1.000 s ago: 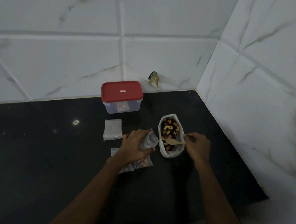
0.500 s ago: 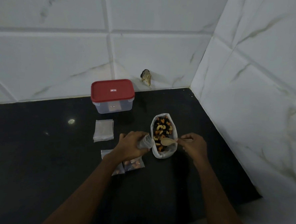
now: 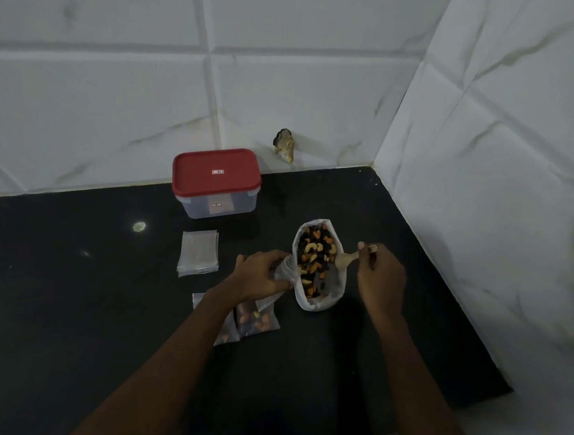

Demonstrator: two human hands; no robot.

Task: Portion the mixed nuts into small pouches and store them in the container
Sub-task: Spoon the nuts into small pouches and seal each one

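Note:
A white bag of mixed nuts [image 3: 319,263] lies open on the black counter. My right hand [image 3: 377,278] pinches a small wooden spoon [image 3: 345,259], its bowl dipped into the bag's right side. My left hand [image 3: 262,276] grips a small clear pouch [image 3: 285,271], holding its mouth against the bag's left rim. Two filled pouches [image 3: 256,319] lie under my left forearm, partly hidden. A stack of empty pouches [image 3: 198,253] lies to the left. A clear container with a red lid [image 3: 215,179] stands shut by the back wall.
White marble-look tiled walls meet in a corner at the back right. A small brownish object [image 3: 285,145] sits at the foot of the back wall. The counter edge [image 3: 469,401] runs along the lower right.
My right hand has drawn the spoon from the middle of the bag toward its right side. My left hand still holds the pouch by the bag. The view has shifted slightly.

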